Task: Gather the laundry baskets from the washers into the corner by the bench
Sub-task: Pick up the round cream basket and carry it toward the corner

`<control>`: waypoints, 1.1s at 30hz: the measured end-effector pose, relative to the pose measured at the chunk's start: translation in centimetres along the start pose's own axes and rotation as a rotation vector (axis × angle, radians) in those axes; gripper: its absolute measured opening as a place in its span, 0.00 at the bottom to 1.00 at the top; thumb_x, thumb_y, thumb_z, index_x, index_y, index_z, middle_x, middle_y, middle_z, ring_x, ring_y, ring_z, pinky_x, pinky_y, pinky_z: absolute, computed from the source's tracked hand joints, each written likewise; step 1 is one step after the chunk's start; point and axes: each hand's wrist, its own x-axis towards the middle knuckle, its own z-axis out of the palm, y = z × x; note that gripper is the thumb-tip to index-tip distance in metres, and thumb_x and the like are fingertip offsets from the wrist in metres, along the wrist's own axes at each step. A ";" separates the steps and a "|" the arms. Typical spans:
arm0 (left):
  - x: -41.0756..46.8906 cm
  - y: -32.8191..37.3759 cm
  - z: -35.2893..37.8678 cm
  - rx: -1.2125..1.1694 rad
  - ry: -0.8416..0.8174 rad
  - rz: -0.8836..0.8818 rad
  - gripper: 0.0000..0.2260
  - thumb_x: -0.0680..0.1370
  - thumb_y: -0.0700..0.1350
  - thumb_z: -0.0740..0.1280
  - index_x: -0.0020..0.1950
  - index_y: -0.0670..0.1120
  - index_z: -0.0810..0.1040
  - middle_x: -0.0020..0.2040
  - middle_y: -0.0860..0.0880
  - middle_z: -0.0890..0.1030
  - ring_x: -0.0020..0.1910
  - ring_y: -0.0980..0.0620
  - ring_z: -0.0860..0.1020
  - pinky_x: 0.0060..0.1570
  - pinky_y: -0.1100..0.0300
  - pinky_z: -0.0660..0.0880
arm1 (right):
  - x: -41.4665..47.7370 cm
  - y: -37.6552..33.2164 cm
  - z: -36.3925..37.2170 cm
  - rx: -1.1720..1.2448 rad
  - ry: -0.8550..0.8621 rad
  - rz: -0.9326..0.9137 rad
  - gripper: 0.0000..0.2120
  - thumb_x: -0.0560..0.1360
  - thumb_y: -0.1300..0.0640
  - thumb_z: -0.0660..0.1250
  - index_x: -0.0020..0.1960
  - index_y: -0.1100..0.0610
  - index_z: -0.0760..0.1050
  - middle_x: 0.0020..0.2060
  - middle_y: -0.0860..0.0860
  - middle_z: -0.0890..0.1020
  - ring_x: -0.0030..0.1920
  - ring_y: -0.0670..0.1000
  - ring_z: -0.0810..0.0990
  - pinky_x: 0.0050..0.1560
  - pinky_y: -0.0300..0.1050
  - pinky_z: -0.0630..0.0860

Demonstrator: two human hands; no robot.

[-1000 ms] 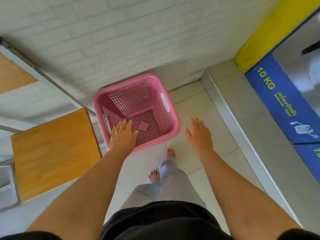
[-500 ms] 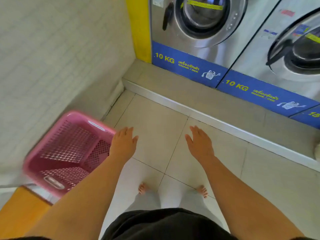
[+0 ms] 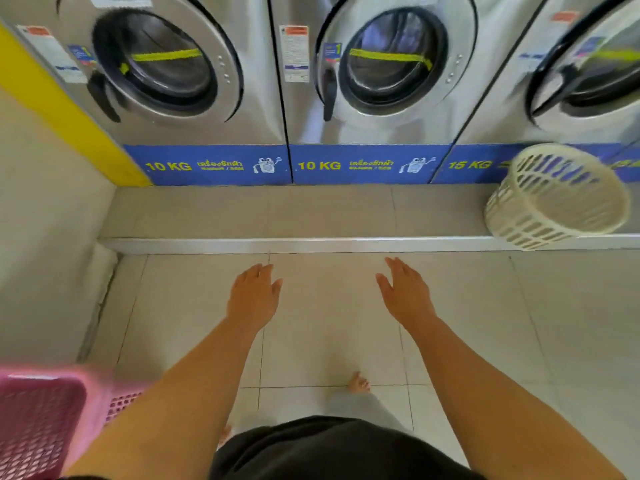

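A pink square laundry basket sits on the floor at the bottom left, partly behind my left forearm and cut by the frame edge. A round cream slatted basket rests tilted on the raised step at the right, in front of the 15 KG washer. My left hand and my right hand hang over the floor tiles, palms down, fingers loosely apart, holding nothing. Both hands are well away from either basket.
Two 10 KG front-load washers stand ahead on a raised step with a metal edge. A wall and a yellow post close off the left. My bare feet are on the tiled floor.
My left hand has let go of the pink basket. The view has turned right from the wall corner to the washers, sliding the pink basket to the bottom left and bringing the cream basket into sight.
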 end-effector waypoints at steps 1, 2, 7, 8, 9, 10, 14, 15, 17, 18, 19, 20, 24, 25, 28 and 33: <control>0.8 2.5 0.3 0.002 -0.002 0.024 0.23 0.82 0.52 0.54 0.75 0.42 0.63 0.74 0.41 0.66 0.73 0.42 0.64 0.73 0.51 0.59 | 0.3 2.0 -1.1 0.018 0.018 0.025 0.26 0.82 0.45 0.53 0.76 0.55 0.60 0.76 0.53 0.63 0.75 0.54 0.62 0.73 0.50 0.59; 1.6 4.8 0.6 0.005 -0.004 0.051 0.23 0.82 0.52 0.54 0.75 0.42 0.63 0.74 0.41 0.66 0.73 0.42 0.63 0.73 0.51 0.59 | 0.6 3.8 -2.2 0.040 0.039 0.052 0.26 0.82 0.46 0.54 0.76 0.55 0.60 0.76 0.53 0.64 0.75 0.55 0.62 0.73 0.51 0.60; 5.3 15.6 2.0 0.031 -0.042 0.200 0.23 0.82 0.52 0.55 0.75 0.43 0.64 0.74 0.42 0.67 0.73 0.43 0.64 0.73 0.50 0.60 | 0.9 12.5 -6.6 0.140 0.122 0.214 0.25 0.82 0.46 0.54 0.76 0.55 0.61 0.76 0.53 0.64 0.75 0.54 0.63 0.73 0.52 0.62; 6.1 17.5 2.2 0.035 -0.047 0.226 0.23 0.82 0.52 0.55 0.74 0.43 0.65 0.73 0.42 0.68 0.73 0.43 0.65 0.73 0.50 0.61 | 0.9 14.1 -7.2 0.159 0.138 0.247 0.25 0.82 0.46 0.54 0.76 0.55 0.61 0.76 0.52 0.64 0.75 0.54 0.63 0.73 0.52 0.62; 6.9 19.3 2.6 0.037 -0.052 0.251 0.22 0.82 0.51 0.56 0.74 0.43 0.66 0.73 0.42 0.68 0.72 0.42 0.65 0.72 0.50 0.61 | 0.9 15.6 -7.9 0.176 0.154 0.278 0.25 0.82 0.47 0.54 0.76 0.55 0.61 0.75 0.52 0.64 0.75 0.54 0.63 0.73 0.53 0.63; 7.7 21.1 2.9 0.038 -0.057 0.272 0.22 0.82 0.51 0.57 0.74 0.42 0.66 0.73 0.42 0.69 0.71 0.42 0.66 0.72 0.49 0.62 | 1.0 17.0 -8.5 0.190 0.170 0.307 0.25 0.82 0.47 0.54 0.76 0.55 0.61 0.76 0.52 0.64 0.75 0.55 0.63 0.73 0.53 0.63; 11.1 28.2 4.3 0.062 -0.083 0.358 0.21 0.81 0.49 0.59 0.71 0.40 0.68 0.69 0.39 0.71 0.68 0.39 0.69 0.69 0.50 0.64 | 2.1 22.3 -10.9 0.231 0.208 0.415 0.25 0.82 0.47 0.54 0.76 0.55 0.61 0.76 0.52 0.64 0.75 0.55 0.62 0.73 0.54 0.63; 12.2 30.2 4.6 0.076 -0.092 0.385 0.21 0.81 0.48 0.59 0.71 0.40 0.69 0.69 0.39 0.72 0.67 0.39 0.70 0.68 0.51 0.64 | 2.6 23.6 -11.5 0.243 0.217 0.442 0.24 0.82 0.47 0.54 0.76 0.55 0.61 0.75 0.52 0.64 0.74 0.55 0.63 0.73 0.55 0.63; 14.4 34.1 5.3 0.080 -0.117 0.414 0.21 0.81 0.48 0.59 0.71 0.40 0.68 0.69 0.39 0.71 0.67 0.39 0.70 0.66 0.51 0.64 | 3.9 26.3 -12.8 0.269 0.235 0.490 0.24 0.82 0.48 0.55 0.76 0.55 0.61 0.75 0.52 0.65 0.74 0.56 0.63 0.72 0.55 0.63; 15.5 36.1 5.7 0.078 -0.128 0.429 0.21 0.81 0.48 0.59 0.71 0.40 0.68 0.69 0.39 0.71 0.67 0.39 0.69 0.66 0.51 0.64 | 4.6 27.6 -13.4 0.272 0.242 0.507 0.24 0.82 0.48 0.55 0.76 0.55 0.61 0.75 0.52 0.65 0.74 0.56 0.63 0.72 0.55 0.63; 16.6 38.1 6.1 0.075 -0.138 0.449 0.21 0.81 0.48 0.59 0.72 0.40 0.68 0.69 0.39 0.71 0.67 0.40 0.69 0.66 0.52 0.64 | 5.4 28.9 -14.1 0.273 0.245 0.526 0.24 0.82 0.48 0.55 0.76 0.55 0.61 0.75 0.52 0.65 0.74 0.56 0.63 0.72 0.55 0.63; 17.7 40.1 6.4 0.069 -0.152 0.466 0.21 0.81 0.48 0.59 0.72 0.40 0.67 0.70 0.39 0.70 0.68 0.40 0.69 0.66 0.52 0.64 | 6.3 30.2 -14.8 0.276 0.245 0.548 0.24 0.82 0.48 0.55 0.76 0.55 0.61 0.75 0.52 0.65 0.74 0.56 0.63 0.73 0.55 0.62; 21.7 47.7 6.5 0.029 -0.217 0.491 0.22 0.81 0.48 0.59 0.74 0.42 0.65 0.71 0.40 0.69 0.69 0.40 0.68 0.68 0.51 0.64 | 10.3 34.7 -18.3 0.294 0.225 0.624 0.24 0.82 0.49 0.55 0.76 0.55 0.60 0.74 0.52 0.66 0.74 0.56 0.63 0.72 0.54 0.62; 22.8 49.5 6.5 0.028 -0.223 0.501 0.22 0.81 0.48 0.59 0.74 0.42 0.64 0.71 0.40 0.69 0.69 0.41 0.68 0.68 0.51 0.64 | 11.5 35.8 -19.2 0.303 0.234 0.637 0.24 0.82 0.49 0.55 0.76 0.55 0.60 0.74 0.52 0.66 0.74 0.56 0.63 0.72 0.54 0.62; 25.8 54.2 6.4 0.039 -0.230 0.505 0.22 0.81 0.48 0.59 0.75 0.42 0.64 0.72 0.41 0.68 0.70 0.41 0.67 0.68 0.51 0.64 | 15.1 38.7 -21.5 0.332 0.272 0.656 0.24 0.82 0.49 0.55 0.76 0.55 0.60 0.74 0.52 0.66 0.74 0.56 0.63 0.72 0.54 0.61; 29.7 60.7 6.8 0.063 -0.241 0.495 0.23 0.82 0.48 0.57 0.76 0.43 0.62 0.73 0.42 0.66 0.71 0.42 0.65 0.69 0.50 0.63 | 20.1 43.9 -24.3 0.335 0.263 0.645 0.25 0.82 0.49 0.56 0.76 0.55 0.59 0.74 0.52 0.66 0.74 0.57 0.63 0.72 0.53 0.61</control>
